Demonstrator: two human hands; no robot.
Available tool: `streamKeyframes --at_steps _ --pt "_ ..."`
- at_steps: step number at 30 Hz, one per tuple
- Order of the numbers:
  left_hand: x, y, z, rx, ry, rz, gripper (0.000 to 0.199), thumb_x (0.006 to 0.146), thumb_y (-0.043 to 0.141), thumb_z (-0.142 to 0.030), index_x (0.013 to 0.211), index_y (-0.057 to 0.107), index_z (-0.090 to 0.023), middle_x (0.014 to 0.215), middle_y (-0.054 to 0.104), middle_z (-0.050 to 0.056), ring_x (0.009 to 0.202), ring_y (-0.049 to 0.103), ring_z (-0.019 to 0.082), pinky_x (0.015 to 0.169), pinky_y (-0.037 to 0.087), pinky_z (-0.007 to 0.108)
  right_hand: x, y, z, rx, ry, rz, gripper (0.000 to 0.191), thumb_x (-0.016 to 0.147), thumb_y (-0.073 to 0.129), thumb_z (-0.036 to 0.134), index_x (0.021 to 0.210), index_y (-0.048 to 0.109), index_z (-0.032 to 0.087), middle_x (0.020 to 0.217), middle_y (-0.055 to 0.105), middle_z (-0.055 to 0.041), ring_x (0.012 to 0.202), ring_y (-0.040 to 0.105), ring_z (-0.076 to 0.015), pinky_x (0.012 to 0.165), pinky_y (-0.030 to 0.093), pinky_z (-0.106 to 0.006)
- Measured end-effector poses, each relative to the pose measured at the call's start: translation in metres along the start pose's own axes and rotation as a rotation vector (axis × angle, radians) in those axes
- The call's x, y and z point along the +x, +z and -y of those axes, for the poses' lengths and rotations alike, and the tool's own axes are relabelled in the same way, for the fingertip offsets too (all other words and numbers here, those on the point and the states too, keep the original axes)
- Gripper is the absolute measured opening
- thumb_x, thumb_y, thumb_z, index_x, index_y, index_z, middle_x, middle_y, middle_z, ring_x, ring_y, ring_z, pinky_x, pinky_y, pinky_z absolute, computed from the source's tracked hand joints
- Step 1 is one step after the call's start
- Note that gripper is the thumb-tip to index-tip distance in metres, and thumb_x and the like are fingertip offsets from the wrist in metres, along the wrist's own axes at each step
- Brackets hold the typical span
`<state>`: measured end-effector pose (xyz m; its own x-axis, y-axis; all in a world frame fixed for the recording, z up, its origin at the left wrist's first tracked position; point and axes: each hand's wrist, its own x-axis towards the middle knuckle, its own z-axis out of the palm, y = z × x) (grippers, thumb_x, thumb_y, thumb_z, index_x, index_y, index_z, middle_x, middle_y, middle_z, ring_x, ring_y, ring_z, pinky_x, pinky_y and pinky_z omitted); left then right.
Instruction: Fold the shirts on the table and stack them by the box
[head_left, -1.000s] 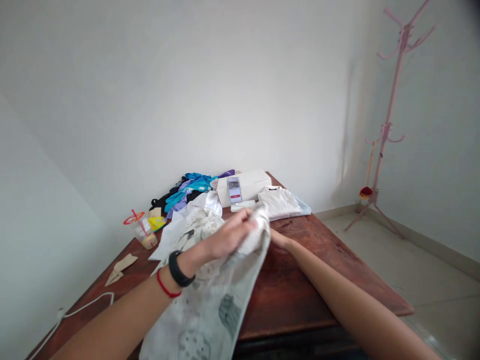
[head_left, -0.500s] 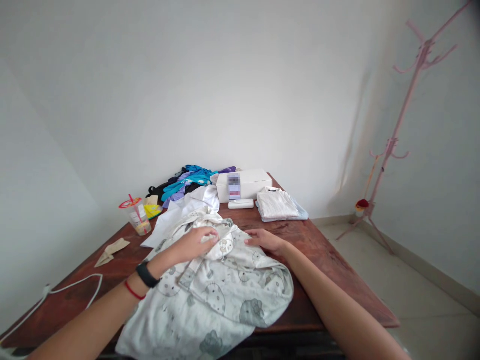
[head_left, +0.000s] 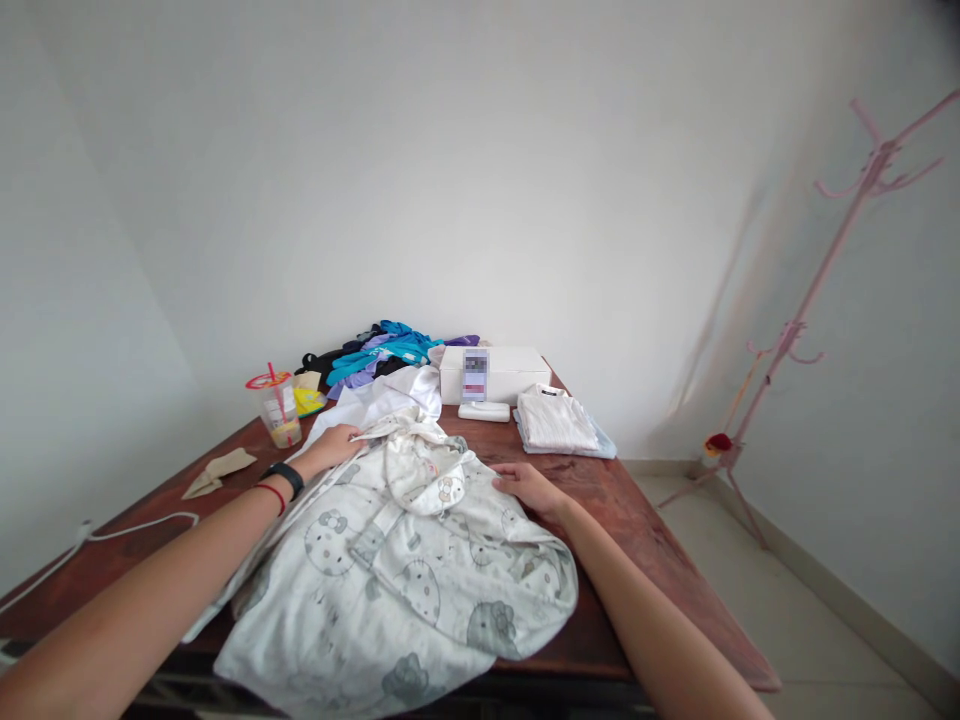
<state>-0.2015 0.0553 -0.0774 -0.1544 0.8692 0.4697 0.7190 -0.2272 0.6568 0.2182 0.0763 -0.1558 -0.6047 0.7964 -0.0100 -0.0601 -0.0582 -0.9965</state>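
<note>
A pale garment (head_left: 442,560) printed with grey cat faces lies rumpled over the front of the wooden table, its lower part hanging past the front edge. My left hand (head_left: 339,446) is closed on the garment's upper left edge, lifting it a little. On the upper right side of the cloth rests my right hand (head_left: 526,486), its fingers spread over the edge. Between my hands the collar opening forms a loose round fold.
Behind lie a white cloth (head_left: 390,395), a heap of blue, purple and black clothes (head_left: 390,348), a white box (head_left: 517,372) and folded shirts (head_left: 559,420). A plastic cup (head_left: 280,410) and a white cable (head_left: 142,525) are left. A pink rack (head_left: 825,270) stands right.
My left hand has moved left from the collar to the garment's left edge and closed on it, pulling that side outward. My right hand has stayed nearly in place. The view has shifted slightly.
</note>
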Motion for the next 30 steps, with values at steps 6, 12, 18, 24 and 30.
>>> streamKeyframes --at_steps 6,12,18,24,30 --pt "0.004 -0.011 -0.022 0.161 -0.048 -0.009 0.008 0.073 0.072 -0.025 0.073 0.066 -0.019 0.065 0.061 -0.003 0.07 0.053 0.019 0.065 0.031 0.024 0.006 -0.005 -0.005 -0.037 -0.063 -0.052 0.062 0.068 0.084 0.056 0.114 0.075 0.016 0.105 0.077 -0.0093 0.094 0.069 -0.0241 0.095 0.05 -0.042" --pt "0.011 -0.041 -0.063 0.132 -0.035 -0.199 0.011 0.089 0.06 -0.026 0.092 0.065 -0.016 0.081 0.063 -0.002 0.081 0.052 0.018 0.073 0.034 0.022 0.007 -0.003 0.0 0.001 -0.099 -0.165 0.062 0.065 0.084 0.058 0.111 0.074 0.017 0.104 0.077 -0.0087 0.095 0.069 -0.0252 0.093 0.052 -0.041" --pt "-0.003 -0.066 -0.111 -0.061 0.079 -0.337 0.013 0.091 0.049 -0.021 0.091 0.06 -0.016 0.082 0.057 -0.004 0.079 0.048 0.014 0.073 0.037 0.021 0.006 -0.007 0.003 -0.027 -0.124 -0.181 0.064 0.069 0.079 0.061 0.115 0.071 0.017 0.103 0.076 -0.0087 0.1 0.068 -0.0269 0.093 0.052 -0.04" --pt "-0.052 -0.073 -0.163 -0.265 0.112 -0.309 0.013 0.087 0.051 -0.026 0.08 0.058 -0.018 0.072 0.051 -0.005 0.072 0.047 0.014 0.069 0.039 0.023 0.005 -0.01 0.009 -0.505 -0.275 -0.295 0.04 0.081 0.068 0.044 0.112 0.07 0.018 0.098 0.073 -0.0081 0.093 0.065 -0.0256 0.087 0.051 -0.04" --pt "-0.054 -0.079 -0.156 -0.28 0.025 -0.322 0.017 0.085 0.052 -0.036 0.08 0.06 -0.022 0.075 0.058 -0.001 0.078 0.055 0.021 0.071 0.043 0.027 -0.027 0.03 0.023 -0.846 -0.477 -0.456 0.014 0.087 0.058 0.031 0.094 0.064 0.02 0.088 0.064 -0.0066 0.077 0.059 -0.021 0.072 0.048 -0.032"
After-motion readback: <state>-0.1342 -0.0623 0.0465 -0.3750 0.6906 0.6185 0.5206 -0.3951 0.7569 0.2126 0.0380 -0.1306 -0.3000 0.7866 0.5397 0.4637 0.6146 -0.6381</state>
